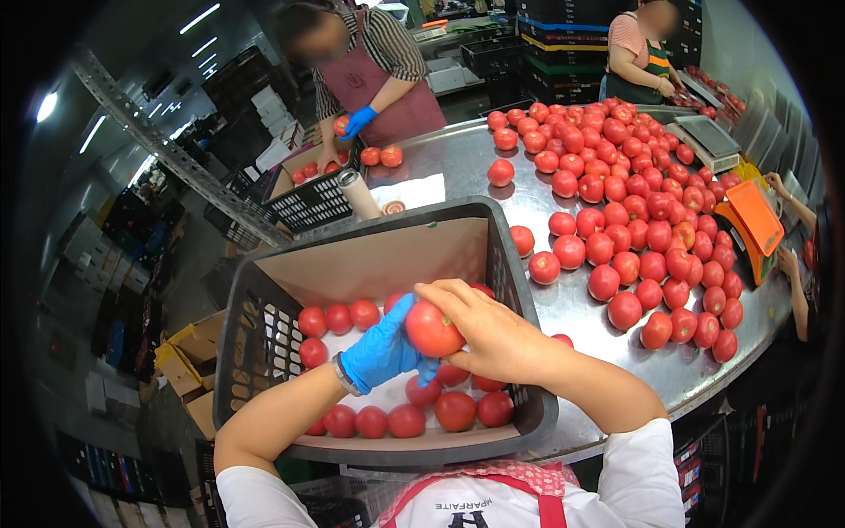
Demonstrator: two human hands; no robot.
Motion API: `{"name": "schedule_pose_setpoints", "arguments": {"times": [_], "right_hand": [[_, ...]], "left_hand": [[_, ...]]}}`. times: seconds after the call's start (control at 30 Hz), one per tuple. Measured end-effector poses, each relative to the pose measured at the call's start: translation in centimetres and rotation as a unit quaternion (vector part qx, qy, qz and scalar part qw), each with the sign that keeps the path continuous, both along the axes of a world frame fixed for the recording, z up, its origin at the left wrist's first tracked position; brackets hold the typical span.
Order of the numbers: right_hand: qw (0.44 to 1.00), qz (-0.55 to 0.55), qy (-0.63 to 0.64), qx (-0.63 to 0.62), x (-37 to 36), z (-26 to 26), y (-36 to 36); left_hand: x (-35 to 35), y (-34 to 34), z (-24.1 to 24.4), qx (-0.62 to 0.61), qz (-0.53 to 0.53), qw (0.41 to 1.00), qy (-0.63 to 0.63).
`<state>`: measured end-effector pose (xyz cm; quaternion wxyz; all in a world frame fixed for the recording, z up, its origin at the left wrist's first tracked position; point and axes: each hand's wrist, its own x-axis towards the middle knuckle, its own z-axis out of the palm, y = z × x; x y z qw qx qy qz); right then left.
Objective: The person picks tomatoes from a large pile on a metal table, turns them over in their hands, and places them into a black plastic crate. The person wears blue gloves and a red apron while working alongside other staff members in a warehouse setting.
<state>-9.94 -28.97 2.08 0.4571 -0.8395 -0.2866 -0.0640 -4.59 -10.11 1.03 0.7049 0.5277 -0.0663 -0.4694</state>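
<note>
Between my two hands is a large red tomato (433, 329), held above the inside of a black plastic crate (521, 277). My left hand (386, 346), in a blue glove, grips the tomato from its left side. My bare right hand (492, 330) curves over its right side. Cardboard (370, 254) lines the crate wall, and whitish paper covers part of the bottom. Several tomatoes (371, 421) lie along the crate's near side, with more along the far and left sides. My hands and forearms hide part of the crate's contents.
Right of the crate, many loose tomatoes (620, 237) cover a metal table (528, 188). An orange scale (752, 214) and a grey scale (709, 135) stand beyond. A tumbler (358, 193) stands behind the crate. A co-worker (396, 99) handles tomatoes over another black crate (310, 203).
</note>
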Motion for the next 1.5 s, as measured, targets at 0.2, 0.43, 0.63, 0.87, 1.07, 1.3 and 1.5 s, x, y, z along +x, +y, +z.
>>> {"name": "schedule_pose_setpoints", "arguments": {"times": [0.2, 0.43, 0.63, 0.87, 1.07, 1.3, 1.5], "right_hand": [[0.996, -0.033, -0.075, -0.046, -0.2, -0.3, 0.4], [0.994, -0.031, -0.076, -0.067, -0.4, -0.2, 0.3], [1.000, -0.007, -0.031, -0.004, -0.4, 0.5, 0.4], [0.995, 0.020, -0.086, 0.040, -0.8, 0.4, 0.4], [0.993, 0.102, -0.002, 0.064, -1.2, 0.8, 0.6], [0.990, 0.137, -0.019, -0.006, -1.5, 1.3, 0.9], [0.996, 0.093, 0.002, 0.010, -1.6, 0.5, 1.1]], "left_hand": [[0.7, 2.1, -1.0, 0.040, -0.087, 0.986, -0.137], [-0.4, 0.8, 0.7, 0.086, -0.049, 0.971, -0.216], [-1.1, 1.0, 1.7, 0.118, 0.005, 0.922, -0.369], [-4.5, 2.1, 4.7, 0.138, 0.063, 0.907, -0.392], [-7.8, 3.9, 4.3, 0.134, 0.114, 0.895, -0.411], [-10.4, 5.1, 5.8, 0.028, 0.174, 0.963, -0.204], [-15.7, 12.2, 5.0, -0.227, 0.393, 0.871, -0.187]]}}
